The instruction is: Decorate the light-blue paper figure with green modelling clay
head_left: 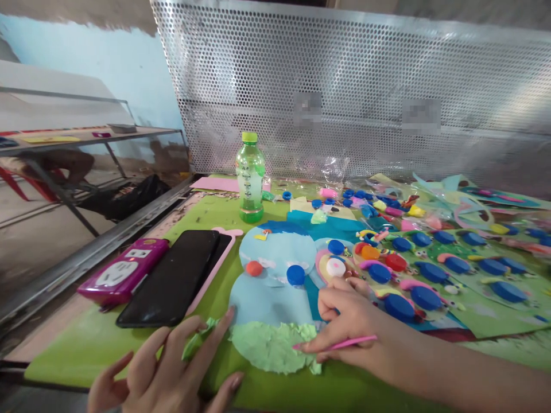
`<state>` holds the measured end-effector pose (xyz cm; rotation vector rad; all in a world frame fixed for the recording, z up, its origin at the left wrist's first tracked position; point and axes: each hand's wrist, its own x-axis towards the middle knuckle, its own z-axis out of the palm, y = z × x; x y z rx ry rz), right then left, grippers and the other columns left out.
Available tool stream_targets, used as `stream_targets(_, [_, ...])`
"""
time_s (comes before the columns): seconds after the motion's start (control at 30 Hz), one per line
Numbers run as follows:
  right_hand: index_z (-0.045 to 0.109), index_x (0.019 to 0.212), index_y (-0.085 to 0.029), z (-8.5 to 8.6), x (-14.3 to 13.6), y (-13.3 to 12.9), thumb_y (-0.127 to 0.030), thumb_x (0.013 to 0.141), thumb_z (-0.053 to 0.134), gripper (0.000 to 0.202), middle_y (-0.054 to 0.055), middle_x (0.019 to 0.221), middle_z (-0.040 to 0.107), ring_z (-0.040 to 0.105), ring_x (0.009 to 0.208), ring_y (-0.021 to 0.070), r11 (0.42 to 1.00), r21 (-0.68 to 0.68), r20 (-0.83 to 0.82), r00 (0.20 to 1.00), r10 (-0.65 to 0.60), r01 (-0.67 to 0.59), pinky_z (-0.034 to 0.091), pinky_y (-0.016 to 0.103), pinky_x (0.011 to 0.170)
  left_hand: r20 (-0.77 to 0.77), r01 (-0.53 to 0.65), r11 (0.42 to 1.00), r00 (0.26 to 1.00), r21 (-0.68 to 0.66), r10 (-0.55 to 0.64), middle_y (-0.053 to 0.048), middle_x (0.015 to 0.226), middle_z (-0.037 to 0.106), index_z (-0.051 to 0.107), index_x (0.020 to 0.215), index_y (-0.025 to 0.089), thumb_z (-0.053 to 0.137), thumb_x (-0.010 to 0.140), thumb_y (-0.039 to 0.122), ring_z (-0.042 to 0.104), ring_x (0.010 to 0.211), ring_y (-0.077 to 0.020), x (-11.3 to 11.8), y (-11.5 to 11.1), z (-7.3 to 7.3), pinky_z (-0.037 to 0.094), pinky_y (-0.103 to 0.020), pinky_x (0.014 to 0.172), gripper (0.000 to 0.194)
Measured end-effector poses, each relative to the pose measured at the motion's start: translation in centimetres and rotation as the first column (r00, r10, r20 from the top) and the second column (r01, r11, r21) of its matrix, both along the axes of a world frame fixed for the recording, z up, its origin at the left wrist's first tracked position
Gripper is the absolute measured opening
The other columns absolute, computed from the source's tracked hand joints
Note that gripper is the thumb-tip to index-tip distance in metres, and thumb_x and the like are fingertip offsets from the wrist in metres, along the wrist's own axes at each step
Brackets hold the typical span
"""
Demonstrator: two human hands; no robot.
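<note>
Light green clay [271, 347] is spread over the lower part of a light blue paper shape [267, 298]. My right hand [348, 321] holds a thin pink tool [353, 342], its tip at the clay's right edge. My left hand [172, 367] has its fingers apart, the index fingertip by the paper's left edge. A scrap of green clay [196, 339] shows between its fingers. Higher on the paper are a red-orange clay ball [253, 268], a blue cap [295, 275] and dark blue clay [286, 227] along the top.
A green bottle [251, 183] stands behind the paper. To the left lie a black phone [170, 278] and a purple power strip [124, 272]. Several clay snails with blue caps [433, 272] cover the right side. A perforated metal panel [344, 80] rises behind the table.
</note>
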<state>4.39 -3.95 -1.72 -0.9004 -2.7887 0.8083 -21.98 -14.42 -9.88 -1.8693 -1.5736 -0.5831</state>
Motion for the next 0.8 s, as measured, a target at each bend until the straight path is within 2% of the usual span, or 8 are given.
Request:
stream_targets(0.1, [0.071,0.098,-0.041,-0.6,1.1,-0.2,-0.027,0.084,0.066,0.02,0.002,0.078,0.044,0.043,0.079,0.0174,0.999,0.003,-0.021,0.999,-0.039,0.039,0.031,0.028,0.063,-0.026,0.027,0.999,0.999,0.021,-0.026,-0.009,0.104,0.051,0.032,0.138,0.034,0.049,0.081,0.044,0.045,0.089,-0.0298,-0.2,0.0,-0.1,0.029,-0.048,0.082,0.061])
stream_targets(0.2, [0.071,0.095,-0.044,-0.6,1.9,0.0,-0.029,0.084,0.065,0.019,0.002,0.078,0.041,0.041,0.079,0.0182,0.995,0.094,-0.032,0.999,-0.034,0.037,0.031,0.03,0.065,0.0,0.01,1.0,1.0,0.005,-0.01,-0.009,0.108,0.051,0.032,0.138,0.034,0.049,0.081,0.046,0.046,0.09,-0.0304,-0.1,0.0,-0.3,0.029,-0.05,0.082,0.061])
stream_targets(0.33, [0.069,0.101,-0.045,0.0,0.9,0.2,-0.032,0.087,0.061,0.02,0.001,0.079,0.037,0.04,0.08,0.0182,0.98,0.184,-0.132,0.99,-0.057,0.081,0.03,0.035,0.074,0.031,-0.013,1.0,0.999,-0.008,0.013,-0.009,0.106,0.052,0.029,0.139,0.037,0.049,0.082,0.038,0.046,0.092,-0.0314,0.3,-0.1,-0.2,0.03,-0.049,0.081,0.061])
stream_targets(0.43, [0.067,0.105,-0.041,-0.1,-1.3,0.1,-0.033,0.088,0.06,0.021,0.001,0.079,0.038,0.038,0.081,0.0182,0.986,0.153,-0.192,0.981,-0.028,0.058,0.03,0.036,0.077,0.024,-0.02,1.0,1.0,0.005,0.019,-0.009,0.106,0.051,0.026,0.14,0.037,0.048,0.081,0.039,0.044,0.092,-0.032,0.4,-0.1,0.1,0.03,-0.047,0.079,0.062])
stream_targets(0.57, [0.07,0.103,-0.036,-0.8,-3.2,-0.2,-0.029,0.086,0.064,0.02,0.002,0.08,0.042,0.038,0.083,0.0184,0.998,0.064,-0.159,0.987,0.018,-0.008,0.03,0.035,0.076,-0.049,0.044,0.997,0.998,0.06,-0.041,-0.01,0.105,0.049,0.026,0.141,0.032,0.049,0.079,0.042,0.043,0.09,-0.0314,0.0,0.2,0.3,0.028,-0.044,0.078,0.066])
stream_targets(0.8, [0.071,0.101,-0.036,-1.0,-1.4,-0.7,-0.025,0.085,0.065,0.02,0.002,0.082,0.044,0.038,0.083,0.0182,0.999,0.039,-0.122,0.992,0.036,-0.031,0.029,0.034,0.075,-0.058,0.029,1.0,0.998,-0.009,-0.03,-0.009,0.108,0.051,0.036,0.136,0.031,0.051,0.079,0.045,0.048,0.09,-0.0284,-0.5,0.3,-0.2,0.029,-0.044,0.081,0.06])
